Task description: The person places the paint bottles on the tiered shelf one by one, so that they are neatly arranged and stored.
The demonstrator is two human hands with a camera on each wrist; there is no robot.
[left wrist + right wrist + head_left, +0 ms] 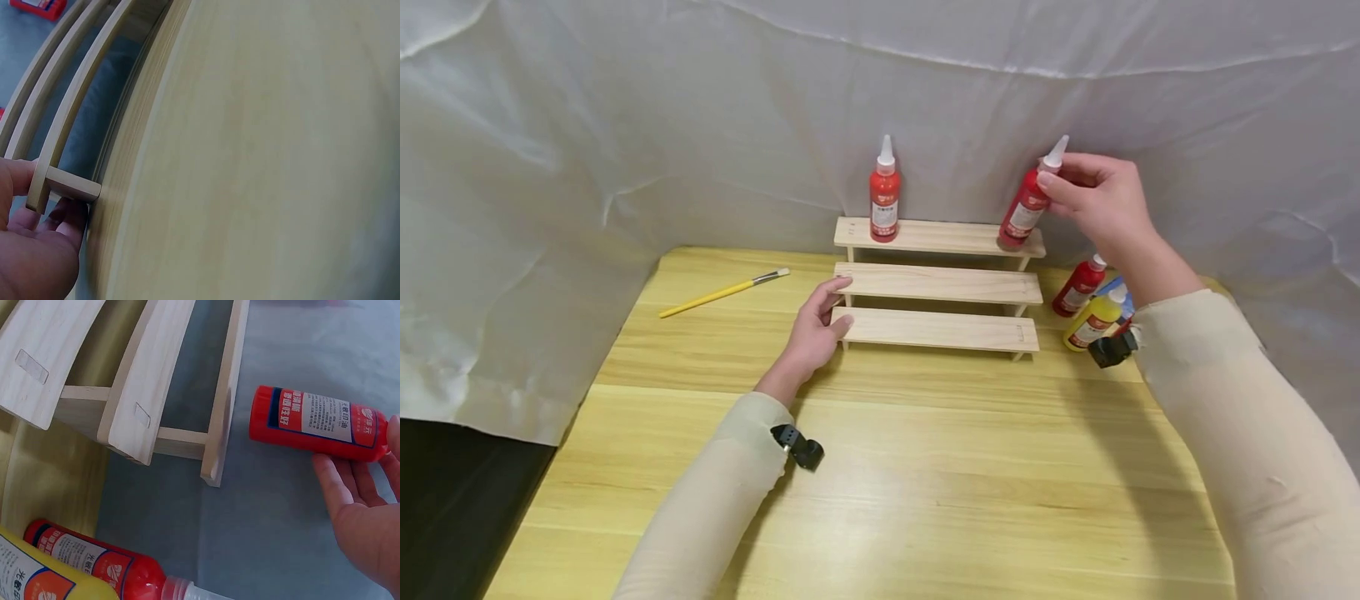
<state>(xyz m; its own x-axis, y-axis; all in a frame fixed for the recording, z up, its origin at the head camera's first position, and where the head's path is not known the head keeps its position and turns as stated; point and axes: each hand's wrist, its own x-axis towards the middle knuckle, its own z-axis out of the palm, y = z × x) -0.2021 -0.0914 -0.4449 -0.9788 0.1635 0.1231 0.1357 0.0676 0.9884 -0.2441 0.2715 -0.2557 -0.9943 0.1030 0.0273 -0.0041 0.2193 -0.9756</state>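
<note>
A three-tier wooden display rack [936, 283] stands toward the back of the table. My left hand [814, 327] grips its left end, the thumb on the lowest tier and a finger reaching to the middle one. Near its nozzle, my right hand [1101, 200] pinches a red squeeze bottle [1024, 208] with a white tip. That bottle leans over the right end of the top tier; the right wrist view shows a gap between its base and the rack. Another red bottle [884, 207] is upright on the top tier, left of middle.
Right of the rack stand a dark red bottle [1078, 287] and a yellow bottle [1093, 321], with something blue behind them, partly hidden by the right arm. A yellow-handled paintbrush [724, 293] lies on the table at left. Grey cloth [715, 117] hangs behind.
</note>
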